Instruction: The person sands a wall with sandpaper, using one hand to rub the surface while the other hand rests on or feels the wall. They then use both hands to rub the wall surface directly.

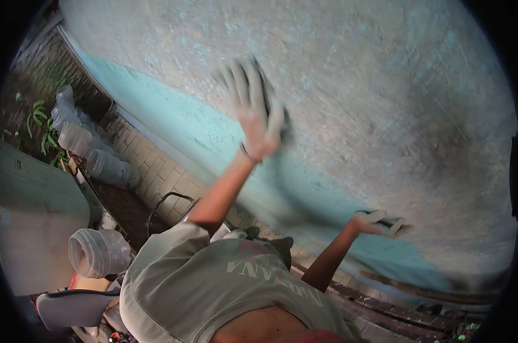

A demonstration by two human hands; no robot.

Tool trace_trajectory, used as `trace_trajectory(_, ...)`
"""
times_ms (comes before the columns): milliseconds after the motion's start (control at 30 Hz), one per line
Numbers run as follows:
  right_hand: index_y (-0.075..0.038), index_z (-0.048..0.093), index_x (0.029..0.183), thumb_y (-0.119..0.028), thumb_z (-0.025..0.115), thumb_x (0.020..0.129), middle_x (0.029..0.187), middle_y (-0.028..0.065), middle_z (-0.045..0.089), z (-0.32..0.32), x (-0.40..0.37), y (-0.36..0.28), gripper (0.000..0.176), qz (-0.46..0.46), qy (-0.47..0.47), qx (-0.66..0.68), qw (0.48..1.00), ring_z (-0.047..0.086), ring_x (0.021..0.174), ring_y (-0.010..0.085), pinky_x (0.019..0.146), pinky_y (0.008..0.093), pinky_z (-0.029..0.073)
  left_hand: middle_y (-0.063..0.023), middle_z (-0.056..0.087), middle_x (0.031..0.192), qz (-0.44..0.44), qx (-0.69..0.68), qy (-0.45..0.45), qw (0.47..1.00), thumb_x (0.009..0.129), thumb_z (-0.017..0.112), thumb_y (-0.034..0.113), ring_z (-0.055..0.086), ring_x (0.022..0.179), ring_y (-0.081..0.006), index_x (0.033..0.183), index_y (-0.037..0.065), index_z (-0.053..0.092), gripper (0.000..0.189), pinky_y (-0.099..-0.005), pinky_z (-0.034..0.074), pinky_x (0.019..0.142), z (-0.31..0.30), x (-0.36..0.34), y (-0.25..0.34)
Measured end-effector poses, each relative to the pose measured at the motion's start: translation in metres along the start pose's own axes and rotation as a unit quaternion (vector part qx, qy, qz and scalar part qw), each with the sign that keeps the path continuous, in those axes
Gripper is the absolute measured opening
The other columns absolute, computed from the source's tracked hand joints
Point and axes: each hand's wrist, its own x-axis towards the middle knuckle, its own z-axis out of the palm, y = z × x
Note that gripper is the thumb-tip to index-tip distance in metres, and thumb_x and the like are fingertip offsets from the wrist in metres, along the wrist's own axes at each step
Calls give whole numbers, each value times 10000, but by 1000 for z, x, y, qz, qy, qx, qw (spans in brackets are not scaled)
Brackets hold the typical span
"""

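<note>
My left hand [253, 111] lies against the wall [350, 103] with its fingers stretched out, blurred by motion. A pale grey coating covers the fingers, and a thin dark band circles the wrist. Lower and to the right, my right hand [382, 223] is also at the wall, its fingers extended and thumb apart, with the same grey coating. Neither hand shows anything held. Rough, smeared grey material covers much of the wall around both hands, with turquoise flecks showing through. A smooth turquoise strip [184, 117] runs along the wall's lower part.
Brick paving [156, 166] runs along the wall's foot. At left are large clear plastic bottles [111, 168], a cut clear container [100, 251], a big pale panel-like object [36, 211] and a grey chair-like piece [76, 308]. Green leaves [39, 114] grow behind.
</note>
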Motion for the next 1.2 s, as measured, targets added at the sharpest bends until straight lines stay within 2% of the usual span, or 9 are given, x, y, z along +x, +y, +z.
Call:
trace_trajectory(133,54,390,1419,-290,464,1047,1595,334,177,0,4,-2,512,-11,9,18,1000,137,1542,498,1206,645,220,-393,166,1633,-37,-49,-164,985,910,588,342,68,1502,-631,1512,-128,387,790,-761,32,1170,-4,-159,23)
trace_trajectory(333,52,365,1445,-289,466,1058,1599,324,181,-1,2,-2,526,-18,1,5,1000,144,1542,493,1227,658,202,-224,170,1704,89,37,-18,995,907,535,308,91,1572,-466,1577,1,380,753,-644,7,1246,-21,36,-24)
trace_trajectory(567,51,376,1424,-304,450,1068,1588,309,179,0,4,0,509,-30,2,1,1000,133,1542,490,1221,654,213,-180,183,1711,-148,-44,143,978,983,459,434,89,1592,-374,1620,44,293,766,-489,56,1286,-40,65,-103)
trace_trajectory(633,67,389,1411,-302,460,1066,1583,314,188,2,5,-4,510,-19,15,24,999,147,1536,491,1218,656,217,-174,235,1699,-47,-28,132,990,984,453,481,128,1586,-377,1594,68,373,742,-518,41,1284,-15,40,-53)
trace_trajectory(700,73,394,1406,-297,464,1064,1580,317,194,2,5,-9,509,-14,15,26,999,148,1536,493,1218,657,217,-194,324,1660,167,-7,-91,982,950,510,484,187,1573,-389,1514,80,510,695,-564,60,1278,-26,34,24)
trace_trajectory(800,72,392,1411,-285,462,1061,1578,321,203,-1,7,-2,505,-29,5,11,999,139,1540,497,1219,659,213,-218,405,1609,244,44,-137,959,897,573,475,252,1555,-389,1412,103,615,637,-599,86,1273,-32,42,-16)
trace_trajectory(933,57,401,1412,-290,452,1057,1587,319,205,-2,6,2,500,-30,9,18,999,154,1534,498,1216,673,193,-271,338,1625,-30,-117,91,989,829,621,361,212,1572,-365,1401,-59,563,713,-594,85,1274,-23,77,-52)
trace_trajectory(1100,56,403,1417,-280,455,1051,1586,316,208,-2,6,0,500,-27,8,8,1000,166,1527,507,1213,677,193,-229,270,1667,413,74,-104,902,952,413,721,152,1565,-438,1576,4,362,952,-661,21,1243,-31,57,-57)
trace_trajectory(1200,78,410,1413,-262,483,1044,1573,314,223,-3,3,-2,507,-21,10,12,1000,176,1524,509,1210,668,222,-241,289,1657,188,11,30,982,938,453,682,239,1547,-418,1532,-3,428,907,-589,154,1255,-28,67,-64)
